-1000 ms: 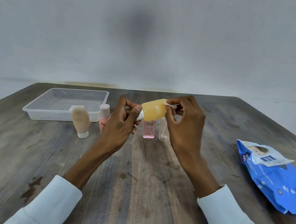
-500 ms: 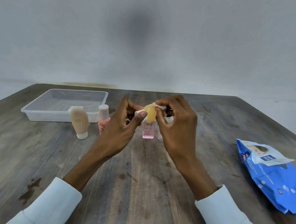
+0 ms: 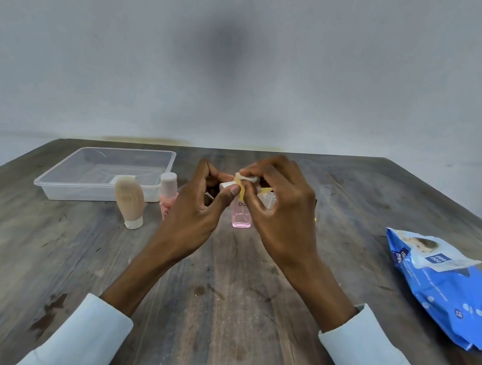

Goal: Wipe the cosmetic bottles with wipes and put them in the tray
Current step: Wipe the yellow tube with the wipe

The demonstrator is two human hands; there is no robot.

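Wiping under way above mid-table: yellow bottle (image 3: 242,189) pinched at cap end by left hand (image 3: 199,210), rubbed with wipe (image 3: 249,178) pinched in right hand (image 3: 282,218); tray (image 3: 58,189) unfilled, other bottles (image 3: 129,199) standing, not yet wiped

The yellow bottle (image 3: 242,189) held between the two hands is almost wholly hidden: only a thin strip of it and its white cap (image 3: 227,185) show between the fingers of the left hand (image 3: 196,210) and right hand (image 3: 283,215). The white wipe (image 3: 249,178) shows only as a small wad at the right fingertips. The pink bottle (image 3: 242,217) behind has its top covered by the hands, and its label reads only in part. A clear bottle (image 3: 268,200) behind the right hand is mostly hidden. The blue wipes pack (image 3: 458,295) is cut off by the right edge, its small print too small to read. Both sleeves run off the bottom edge.
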